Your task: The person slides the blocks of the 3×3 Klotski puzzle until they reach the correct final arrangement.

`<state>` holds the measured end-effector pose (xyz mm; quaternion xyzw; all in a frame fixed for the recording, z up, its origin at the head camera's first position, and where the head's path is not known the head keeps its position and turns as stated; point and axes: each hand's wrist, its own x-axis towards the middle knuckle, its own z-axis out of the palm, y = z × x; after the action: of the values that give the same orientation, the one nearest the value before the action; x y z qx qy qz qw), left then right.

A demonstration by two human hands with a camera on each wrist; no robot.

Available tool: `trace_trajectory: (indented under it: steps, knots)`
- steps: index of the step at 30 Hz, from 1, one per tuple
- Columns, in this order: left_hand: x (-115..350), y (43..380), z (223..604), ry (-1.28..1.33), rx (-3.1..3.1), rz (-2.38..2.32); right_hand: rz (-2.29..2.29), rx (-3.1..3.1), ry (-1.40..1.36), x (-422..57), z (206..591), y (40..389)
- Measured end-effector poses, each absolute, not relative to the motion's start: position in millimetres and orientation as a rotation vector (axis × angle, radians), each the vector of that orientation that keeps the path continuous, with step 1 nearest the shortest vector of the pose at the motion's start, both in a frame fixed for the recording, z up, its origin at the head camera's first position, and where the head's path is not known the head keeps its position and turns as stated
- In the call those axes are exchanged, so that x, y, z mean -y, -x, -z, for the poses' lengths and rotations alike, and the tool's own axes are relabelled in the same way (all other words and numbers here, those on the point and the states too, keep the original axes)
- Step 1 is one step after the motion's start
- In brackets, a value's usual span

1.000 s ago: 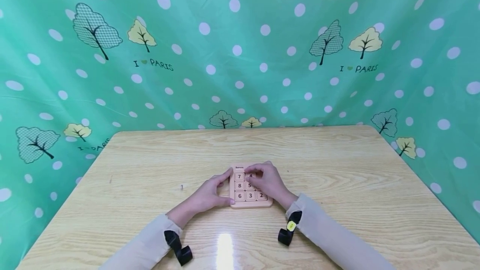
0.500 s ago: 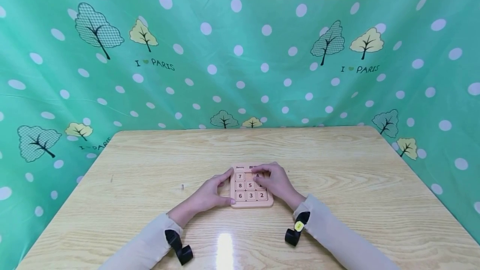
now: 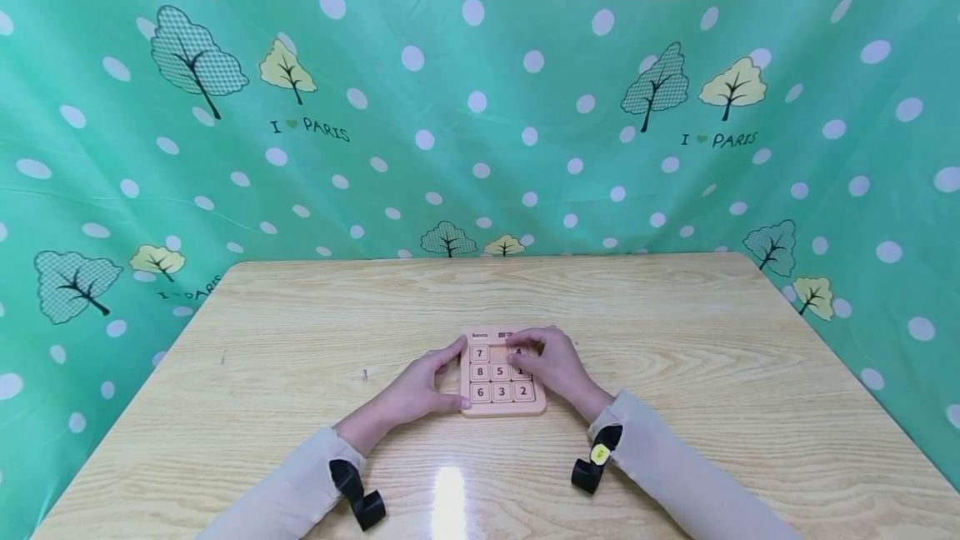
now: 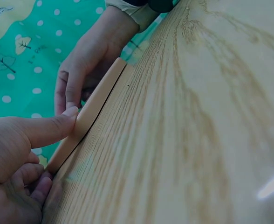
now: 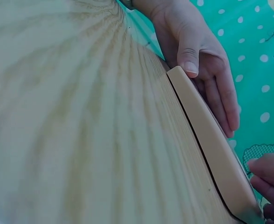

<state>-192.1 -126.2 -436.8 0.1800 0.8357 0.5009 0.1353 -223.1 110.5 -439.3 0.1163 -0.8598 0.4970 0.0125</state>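
Observation:
A pink sliding number puzzle (image 3: pixel 501 410) lies flat on the wooden table. My left hand (image 3: pixel 417 388) grips its left side, thumb at the near corner and index finger at the far corner. The thumb presses the puzzle's edge (image 4: pixel 88 114) in the left wrist view. At the upper right, the bent index finger and thumb of my right hand (image 3: pixel 551 363) pinch the tile numbered 4 (image 3: pixel 519 352). Left of that tile is a bare slot, beside tile 7 (image 3: pixel 480 353). Tiles 8, 5, 6, 3 and 2 show; the fingers partly cover tile 1 (image 3: pixel 521 372).
The wooden table (image 3: pixel 315 323) extends around the puzzle. A tiny object or mark (image 3: pixel 364 374) lies left of the left hand. Behind hangs a green dotted cloth (image 3: pixel 375 123) with printed trees. Black straps with small devices (image 3: pixel 358 497) circle both wrists.
My right hand has slid tile 4 from the top middle slot to the top right, leaving the middle slot bare. The left hand has stayed on the puzzle's left side.

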Motion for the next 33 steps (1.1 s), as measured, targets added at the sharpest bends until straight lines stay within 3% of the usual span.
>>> trace_trajectory:
  steps: [33]
  knots:
    - [127,194,440,-0.544,-2.444,-1.417,-1.453,2.682,-0.612,-68,433,224]
